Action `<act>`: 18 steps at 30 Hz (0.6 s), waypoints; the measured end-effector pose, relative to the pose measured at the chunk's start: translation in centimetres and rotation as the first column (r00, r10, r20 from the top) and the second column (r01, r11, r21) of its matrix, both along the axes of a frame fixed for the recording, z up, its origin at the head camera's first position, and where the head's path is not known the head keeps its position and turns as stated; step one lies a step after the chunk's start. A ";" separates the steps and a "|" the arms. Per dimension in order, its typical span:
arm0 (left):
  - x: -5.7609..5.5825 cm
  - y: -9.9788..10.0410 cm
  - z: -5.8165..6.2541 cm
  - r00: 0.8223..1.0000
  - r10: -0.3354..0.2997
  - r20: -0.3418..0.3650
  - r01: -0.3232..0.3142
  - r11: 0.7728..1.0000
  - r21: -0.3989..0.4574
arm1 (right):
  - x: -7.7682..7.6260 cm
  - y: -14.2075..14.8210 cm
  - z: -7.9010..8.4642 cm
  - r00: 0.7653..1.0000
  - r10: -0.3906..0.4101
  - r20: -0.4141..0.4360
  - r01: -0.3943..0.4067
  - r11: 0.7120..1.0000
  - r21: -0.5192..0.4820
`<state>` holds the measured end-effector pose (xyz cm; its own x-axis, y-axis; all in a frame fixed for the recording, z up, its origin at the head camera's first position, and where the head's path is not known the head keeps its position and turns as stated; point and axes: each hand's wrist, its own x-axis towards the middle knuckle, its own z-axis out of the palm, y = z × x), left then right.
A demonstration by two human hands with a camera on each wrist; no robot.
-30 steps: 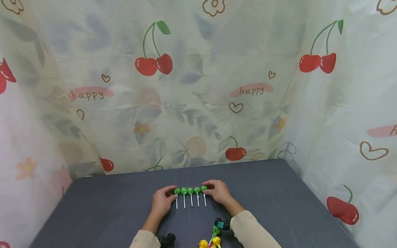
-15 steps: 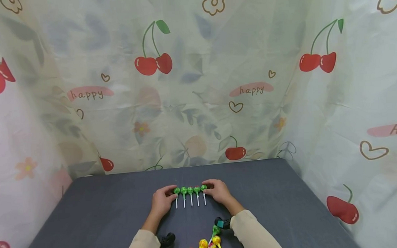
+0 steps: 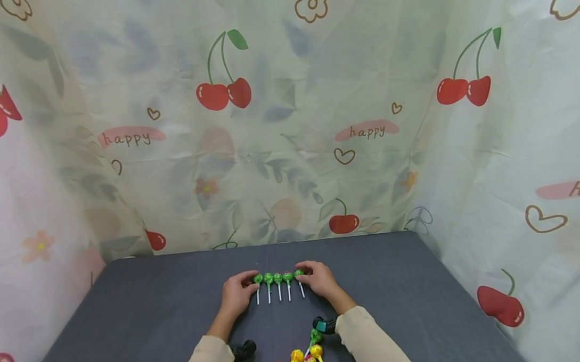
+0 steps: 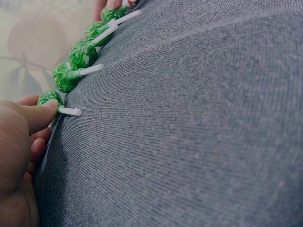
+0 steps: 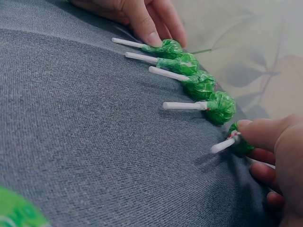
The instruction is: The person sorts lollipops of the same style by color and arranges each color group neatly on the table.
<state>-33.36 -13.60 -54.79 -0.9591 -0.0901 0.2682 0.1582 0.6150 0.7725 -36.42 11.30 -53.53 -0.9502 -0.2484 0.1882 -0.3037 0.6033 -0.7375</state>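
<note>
While left hand (image 3: pixel 237 296) and right hand (image 3: pixel 321 280) pinch lollipops (image 3: pixel 258 278), the right-held stick (image 3: pixel 302 291) has tilted.

"Head view?"
"From above — facing forward and down over the tabletop (image 3: pixel 155 313) to the patterned cloth (image 3: pixel 288 122)."
"Wrist views?"
"Close and low, from opposite ends — sharing the green lollipops (image 4: pixel 83 54)."

Soft, diffuse light leaves the curtain (image 3: pixel 363 66) paler along its left and right sides than at the far middle. Faint, soft-edged shadows lie beside the lollipops (image 5: pixel 220 108), whose wrappers catch small glints. Both wrist views blur the curtain; the head view resolves its print clearly.
</note>
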 end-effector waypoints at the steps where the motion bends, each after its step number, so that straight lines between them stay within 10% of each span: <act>1: 0.0 0.0 0.0 1.000 0.003 0.005 -0.003 1.000 0.003 | 0.0 0.0 0.0 1.000 -0.006 0.000 0.006 1.000 0.001; 18: 0.1 0.1 -0.1 1.000 0.008 -0.018 -0.008 1.000 -0.016 | 0.4 -0.5 -0.2 0.998 -0.055 -0.027 0.054 0.998 -0.040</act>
<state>-33.30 -13.53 -54.91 -0.9535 -0.0932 0.2867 0.1670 0.6285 0.7597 -36.01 10.80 -53.70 -0.9562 -0.1884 0.2239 -0.2925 0.5903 -0.7523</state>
